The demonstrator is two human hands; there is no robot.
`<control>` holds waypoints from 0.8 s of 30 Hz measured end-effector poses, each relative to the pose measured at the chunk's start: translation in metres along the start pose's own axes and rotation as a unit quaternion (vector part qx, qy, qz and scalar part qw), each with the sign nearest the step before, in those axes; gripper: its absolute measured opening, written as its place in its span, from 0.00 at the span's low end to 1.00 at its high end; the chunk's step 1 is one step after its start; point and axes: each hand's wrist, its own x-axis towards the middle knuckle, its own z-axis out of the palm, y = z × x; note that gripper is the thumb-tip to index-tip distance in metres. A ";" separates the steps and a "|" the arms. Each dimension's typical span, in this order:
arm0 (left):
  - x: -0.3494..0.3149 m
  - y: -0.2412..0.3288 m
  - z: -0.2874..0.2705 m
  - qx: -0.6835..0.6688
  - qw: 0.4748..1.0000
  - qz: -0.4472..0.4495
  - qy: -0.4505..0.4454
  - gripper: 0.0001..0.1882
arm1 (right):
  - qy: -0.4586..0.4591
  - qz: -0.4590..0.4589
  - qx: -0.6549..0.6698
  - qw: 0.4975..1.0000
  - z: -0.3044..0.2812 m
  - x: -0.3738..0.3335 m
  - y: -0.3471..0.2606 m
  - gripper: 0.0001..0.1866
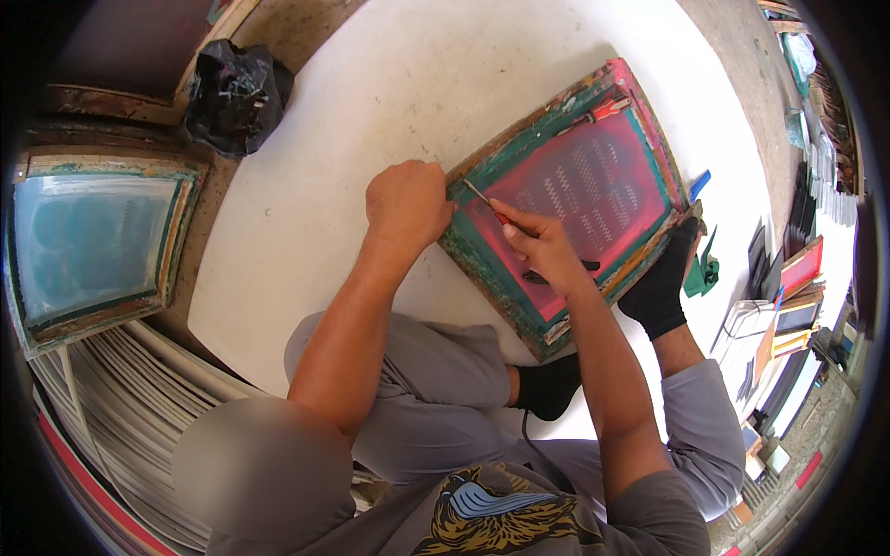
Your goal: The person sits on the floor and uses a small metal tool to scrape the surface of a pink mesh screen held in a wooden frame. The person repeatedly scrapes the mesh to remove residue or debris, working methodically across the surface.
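A screen-printing frame [491, 296] with a worn wooden border and pink mesh lies tilted on the white surface before me. My right hand [547, 252] is closed around the red handle of a screwdriver [479, 195]. The thin metal shaft points at the frame's left inner edge. My left hand [410, 199] is a fist against the frame's left corner. What its fingers hold, if anything, is hidden. Beneath my right hand, a black tool [536, 277] lies on the mesh, partly covered. Another red-handled tool [607, 110] rests along the frame's far edge.
A white board [306, 167] lies under the frame. At the left stand a second screen frame [171, 243] and a black plastic bag [236, 97]. My sock-covered foot [660, 283] touches the frame's right side, near a blue object [700, 184] and green cloth [702, 276].
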 end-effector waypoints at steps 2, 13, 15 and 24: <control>0.000 0.000 -0.001 -0.003 1.000 -0.002 -0.002 0.19 | -0.036 0.071 0.022 0.997 -0.010 0.004 -0.006 0.23; 0.001 -0.003 0.000 -0.004 1.000 -0.004 -0.001 0.20 | 0.203 -0.232 -0.536 0.786 0.030 -0.020 -0.001 0.29; 0.003 -0.002 0.000 -0.005 1.000 -0.007 -0.013 0.20 | 0.255 -0.245 -0.573 0.739 0.042 -0.026 0.003 0.30; 0.001 -0.003 0.001 -0.016 1.000 -0.008 -0.016 0.20 | 0.208 -0.192 -0.221 0.933 0.039 -0.028 -0.008 0.20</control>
